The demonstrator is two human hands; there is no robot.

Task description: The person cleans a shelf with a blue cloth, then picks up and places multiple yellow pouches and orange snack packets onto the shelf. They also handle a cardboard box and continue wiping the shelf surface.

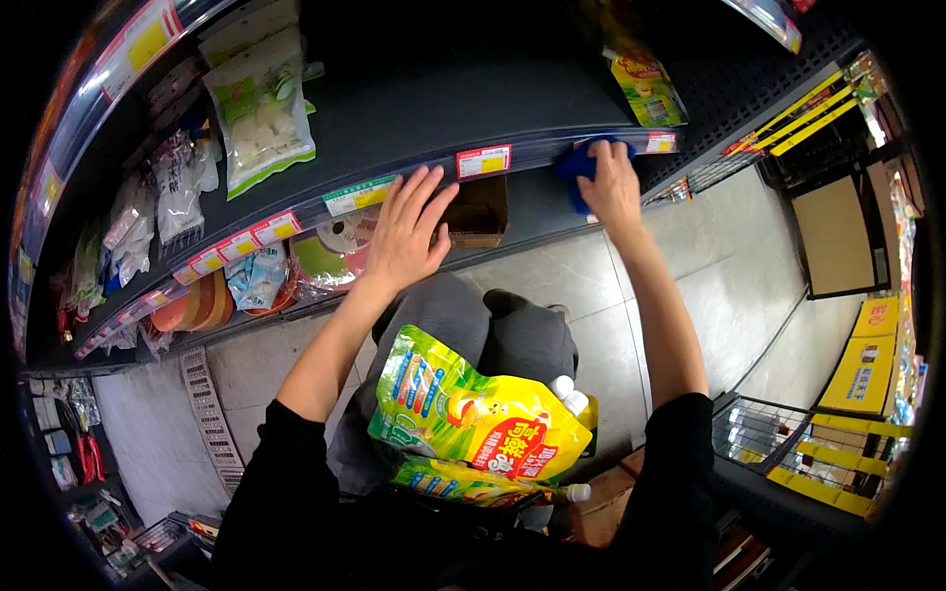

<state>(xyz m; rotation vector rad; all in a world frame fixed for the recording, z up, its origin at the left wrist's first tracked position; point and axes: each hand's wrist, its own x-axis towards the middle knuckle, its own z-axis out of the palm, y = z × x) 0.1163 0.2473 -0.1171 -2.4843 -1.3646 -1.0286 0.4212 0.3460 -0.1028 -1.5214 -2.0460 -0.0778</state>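
On the front edge of a dark metal shelf point(414, 118), my right hand point(615, 185) grips a blue cloth point(578, 164) and presses it to the price-label strip. My left hand point(410, 233) rests with spread fingers on the same strip, beside a green-and-yellow price label point(360, 196), and holds nothing. Yellow-and-green spouted pouches point(488, 414) with white caps lie on my lap. A similar pouch point(649, 87) sits on the shelf near its right end, above the cloth. Below the strip, between my hands, an open cardboard box point(479, 214) stands on the lower shelf.
Clear and white food bags point(259, 111) fill the shelf's left part. Round wrapped items point(336, 247) and a blue-white packet point(259, 277) lie on the lower shelf. A wire basket rack point(798, 443) stands at the right. Behind my lap is a cardboard carton point(610, 499) on the tiled floor.
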